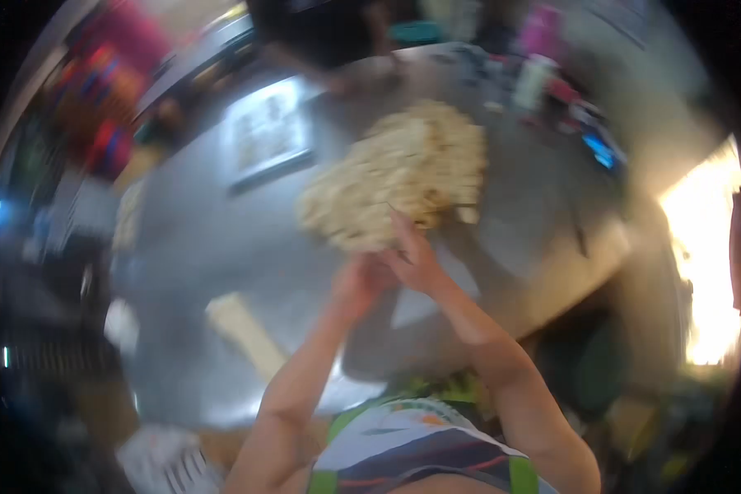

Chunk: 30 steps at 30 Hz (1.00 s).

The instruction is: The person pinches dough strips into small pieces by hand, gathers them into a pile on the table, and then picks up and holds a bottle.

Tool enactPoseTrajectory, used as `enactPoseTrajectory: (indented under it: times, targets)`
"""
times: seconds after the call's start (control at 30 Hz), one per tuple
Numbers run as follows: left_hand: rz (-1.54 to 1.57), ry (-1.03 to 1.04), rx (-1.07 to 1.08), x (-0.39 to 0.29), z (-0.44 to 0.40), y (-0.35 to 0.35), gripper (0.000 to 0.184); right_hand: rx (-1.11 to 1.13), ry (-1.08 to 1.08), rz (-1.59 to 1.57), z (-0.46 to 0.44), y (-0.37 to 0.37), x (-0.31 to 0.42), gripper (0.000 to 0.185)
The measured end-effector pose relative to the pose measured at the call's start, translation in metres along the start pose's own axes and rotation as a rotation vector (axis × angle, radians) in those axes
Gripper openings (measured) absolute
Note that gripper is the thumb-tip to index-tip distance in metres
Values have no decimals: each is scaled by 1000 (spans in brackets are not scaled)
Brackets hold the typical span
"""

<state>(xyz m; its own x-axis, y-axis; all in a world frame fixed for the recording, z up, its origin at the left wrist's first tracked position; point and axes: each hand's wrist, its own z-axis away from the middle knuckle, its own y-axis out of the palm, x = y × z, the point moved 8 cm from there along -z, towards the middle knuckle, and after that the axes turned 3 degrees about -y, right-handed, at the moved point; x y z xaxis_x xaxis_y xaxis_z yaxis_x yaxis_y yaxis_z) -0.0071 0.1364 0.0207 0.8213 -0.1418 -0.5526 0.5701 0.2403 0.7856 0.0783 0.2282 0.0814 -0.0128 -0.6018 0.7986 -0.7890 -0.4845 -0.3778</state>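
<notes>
A broad heap of pale, floury pieces, perhaps dough (395, 169), lies on the metal table (189, 214). My left hand (364, 281) and my right hand (413, 253) are close together at the near edge of the heap. Some fingers of my right hand stretch toward the pieces and look apart. Motion blur smears the fingers of my left hand, and anything it holds cannot be made out. A pale flat strip (247, 333) lies on the table to the left of my forearms.
A bright tray (267, 128) with small items sits behind and left of the heap. Across the table stands another person (317, 33). Bottles (535, 82) and a lit blue screen (598, 151) are at the back right.
</notes>
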Motion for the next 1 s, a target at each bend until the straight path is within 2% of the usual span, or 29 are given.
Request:
enactPoseTrajectory:
  times: [0.03, 0.07, 0.1, 0.13, 0.17, 0.2, 0.27, 0.3, 0.33, 0.37, 0.4, 0.43, 0.47, 0.5, 0.57, 0.63, 0.7, 0.73, 0.77, 0.8, 0.87, 0.9, 0.97, 1.0]
  targets:
    - [14, 76, -74, 1, 28, -17, 27, 109, 60, -5, 33, 35, 1, 48]
    - [-387, -40, -96, 25, 48, -21, 34, 82, 142, -107, 70, 56, -23, 35]
    - [-774, -192, -103, 40, 65, -30, 43, 192, 525, -179, 95, 65, -19, 26]
    - [-749, -168, -129, 14, 77, -47, 43, 290, 680, -151, 126, 81, -23, 22]
    - [-1085, -259, 52, -12, 88, -61, 45, 363, 841, -115, 159, 92, -29, 18]
    - [-1422, -360, 258, -32, 107, -80, 47, 362, 845, -107, 180, 103, -28, 18]
    - [-1420, -146, -177, -106, 117, -170, 42, 386, 514, -2, 199, 114, -10, 23]
    - [-1710, -66, -312, -143, 122, -222, 33, 418, 480, 42, 204, 120, -6, 24]
    - [-2176, 255, -402, -184, 137, -214, 27, 418, 461, 105, 203, 123, -1, 25]
    - [-2338, -295, -489, -200, 141, -258, 33, 455, 539, 44, 200, 132, 6, 23]
    - [-2367, -258, -520, -211, 150, -308, 47, 485, 157, 96, 203, 150, -2, 21]
    - [-2413, -528, -448, -209, 152, -290, 55, 434, 410, 65, 188, 145, 6, 22]
    - [-2291, -739, -559, -210, 157, -282, 59, 395, 500, 58, 177, 146, 8, 25]
    - [-2260, -687, -570, -206, 153, -296, 50, 369, 573, 29, 168, 146, 9, 30]
    - [-2272, -461, -462, -203, 150, -292, 37, 337, 542, 73, 137, 147, 36, 35]
    - [-2414, -292, -252, -178, 142, -237, 28, 336, 506, 93, 116, 154, 54, 41]
    - [-2136, -163, -87, -140, 134, -170, 25, 155, 164, 212, 95, 149, 90, 51]
    - [-1900, -71, -57, -125, 135, -122, 23, 155, 162, 211, 90, 150, 97, 51]
    - [-1663, 11, -33, -114, 138, -77, 21, 95, 0, 129, 81, 144, 118, 50]
    - [-1664, 15, -37, -101, 138, -57, 21, 31, -165, 49, 77, 135, 136, 49]
    - [-1257, 148, 62, -83, 138, -13, 33, -11, -120, 30, 81, 102, 137, 43]
    - [-1262, 152, 58, -75, 140, -1, 33, -53, -68, 11, 88, 81, 132, 37]
    - [-640, 183, -22, -68, 145, 9, 61, -83, -13, 79, 111, 37, 105, 32]
    - [-646, 187, -20, -58, 145, -14, 61, -108, 49, 156, 127, 15, 85, 27]
